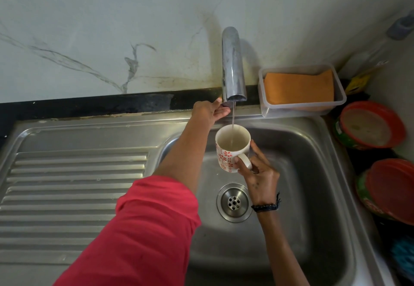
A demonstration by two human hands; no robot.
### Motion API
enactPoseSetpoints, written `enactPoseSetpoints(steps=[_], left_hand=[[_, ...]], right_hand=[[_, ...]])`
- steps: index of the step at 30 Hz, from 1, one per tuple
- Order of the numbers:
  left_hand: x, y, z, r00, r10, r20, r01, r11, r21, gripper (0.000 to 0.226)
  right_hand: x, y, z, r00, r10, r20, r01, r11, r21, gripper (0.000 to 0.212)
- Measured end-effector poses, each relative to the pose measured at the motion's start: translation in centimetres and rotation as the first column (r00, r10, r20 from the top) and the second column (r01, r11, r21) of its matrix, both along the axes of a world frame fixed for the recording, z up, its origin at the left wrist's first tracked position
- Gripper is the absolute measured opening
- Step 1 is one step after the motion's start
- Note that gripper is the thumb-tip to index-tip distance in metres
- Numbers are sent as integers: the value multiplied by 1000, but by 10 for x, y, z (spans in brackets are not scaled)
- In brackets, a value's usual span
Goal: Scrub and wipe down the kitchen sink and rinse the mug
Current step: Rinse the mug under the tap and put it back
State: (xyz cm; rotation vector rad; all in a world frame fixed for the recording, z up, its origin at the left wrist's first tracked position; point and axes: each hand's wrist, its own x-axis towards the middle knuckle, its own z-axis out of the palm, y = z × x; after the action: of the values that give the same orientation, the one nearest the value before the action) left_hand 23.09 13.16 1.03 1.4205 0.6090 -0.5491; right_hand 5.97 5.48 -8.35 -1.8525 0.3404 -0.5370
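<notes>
Steel sink (313, 151) below: right hand (257, 173) grips the mug (231, 149) by its handle under the tap (233, 66), left hand (211, 112) pinching its lever; mug may overflow or slip.

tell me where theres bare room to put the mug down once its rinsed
The ribbed drainboard, left of the sink basin and below the black ledge, lies bare. The basin floor around the drain is also free. The right side is crowded: a clear tub holding an orange cloth and two red-lidded containers.
</notes>
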Motion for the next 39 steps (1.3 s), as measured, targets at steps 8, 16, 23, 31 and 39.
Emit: enactPoseSetpoints(steps=[8,16,23,31,39], left_hand=[[1,1,-1,1000,20,-4,-20,999,-45,18],[4,2,-2,999,37,-27,-39,998,-58,21],[3,3,-4,999,35,-9,-35,996,-84,22],[3,2,-6,999,36,5,-36,999,-39,19],[3,-1,-1,999,42,-3,-42,998,-48,19]], right_hand=[[-2,5,4,997,-41,-71,49,992,117,35],[-5,7,3,993,-33,-110,50,986,156,29],[-6,10,4,999,-11,-50,17,992,126,29],[-8,12,6,1000,28,2,-28,951,307,40],[-6,9,-10,1000,16,-9,-10,905,426,29]])
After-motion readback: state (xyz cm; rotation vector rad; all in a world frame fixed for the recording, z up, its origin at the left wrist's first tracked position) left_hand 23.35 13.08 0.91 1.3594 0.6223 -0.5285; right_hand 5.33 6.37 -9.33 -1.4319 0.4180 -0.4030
